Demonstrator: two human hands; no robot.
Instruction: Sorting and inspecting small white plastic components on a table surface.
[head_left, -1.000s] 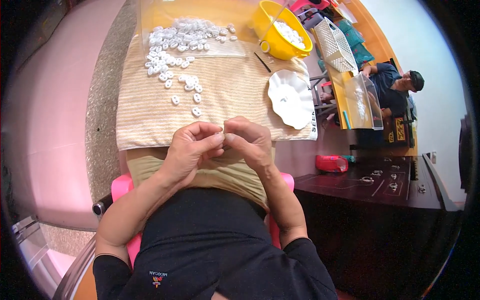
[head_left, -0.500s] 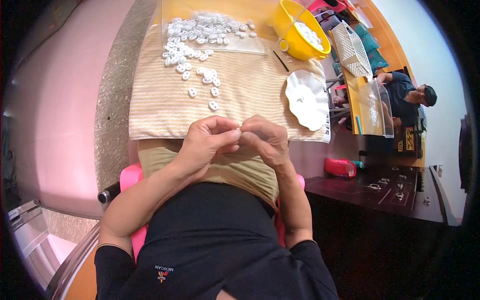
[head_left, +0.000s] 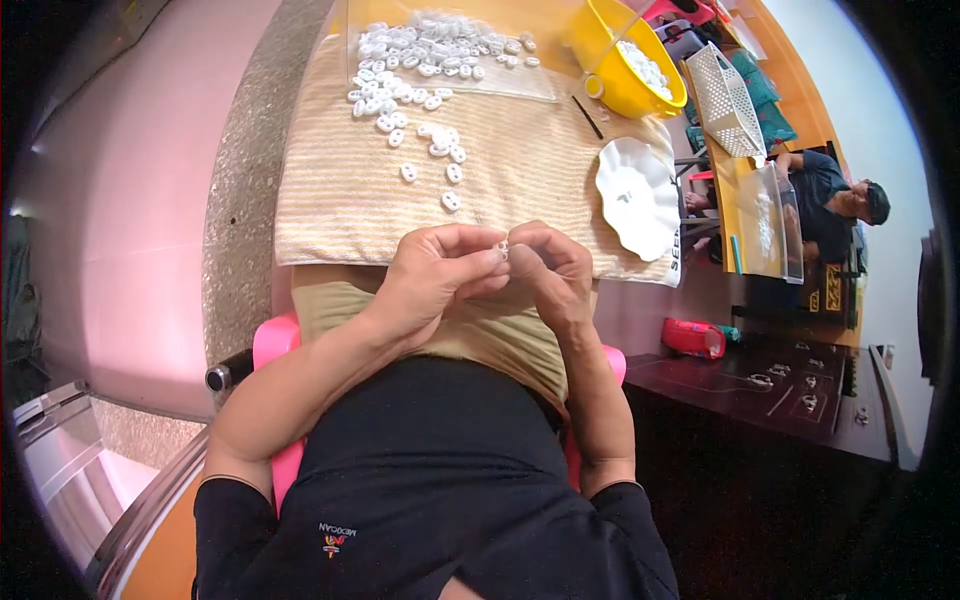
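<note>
Low in front of me, at the near edge of a striped towel, both my hands meet at their fingertips. Between thumb and index finger my left hand pinches a small white oval piece with two holes. My right hand is closed in a pinch against the piece's right side; its fingers partly cover it. Beyond them, a few similar white two-hole pieces lie loose on the towel. They trail back to a large heap on a clear sheet.
A white wavy-rimmed dish stands at the towel's right, with a thin dark stick behind it. Farther back is a yellow tub holding white pieces. At right, another person sits at a table with a white perforated basket.
The whole view has shifted, so the towel and dish appear farther right. The white piece now shows more plainly between my fingertips; both hands stay together.
</note>
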